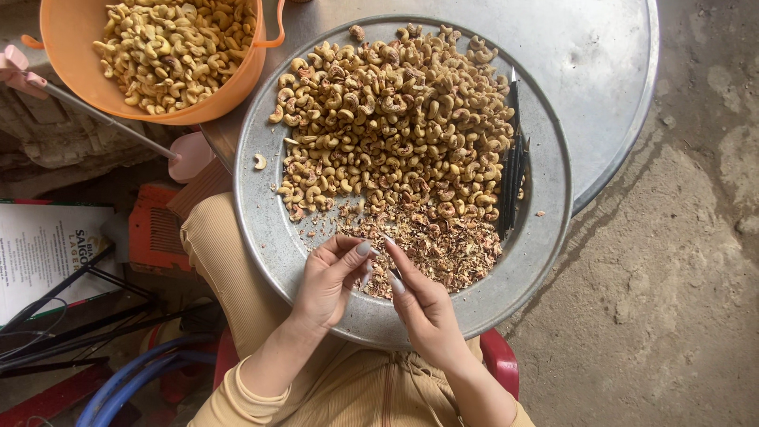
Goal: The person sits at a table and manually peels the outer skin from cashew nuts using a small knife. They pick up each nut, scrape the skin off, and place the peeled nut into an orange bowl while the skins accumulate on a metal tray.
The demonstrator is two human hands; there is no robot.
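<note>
1. round metal table [601,55]: it fills the top right of the view, and its lower left edge carries the far rim of the tray.
2. round metal tray [545,237]: its near rim lies over the person's lap. a judgement: resting on knees and a table edge, it could tip if a knee shifts, and the nuts would slide off.
3. heap of unpeeled cashew kernels [395,119]: it covers the far half of the tray, with a litter of peeled skins [443,245] at the near side, just beyond both hands.
4. orange plastic tub [237,87]: at the top left, touching the tray's far left rim and holding paler, peeled cashews [174,39].
5. dark thin peeling tools [512,166]: they lie along the tray's right edge, apart from the hands.
6. left hand [328,281] and right hand [423,308]: they meet over the tray's near edge, fingers closed in a pinch around one small kernel [385,237], mostly hidden between the fingertips. the right also seems to grip a small dark blade, though i cannot tell surely. a judgement: so close to the thumb, a slip could nick skin or split the kernel.
</note>
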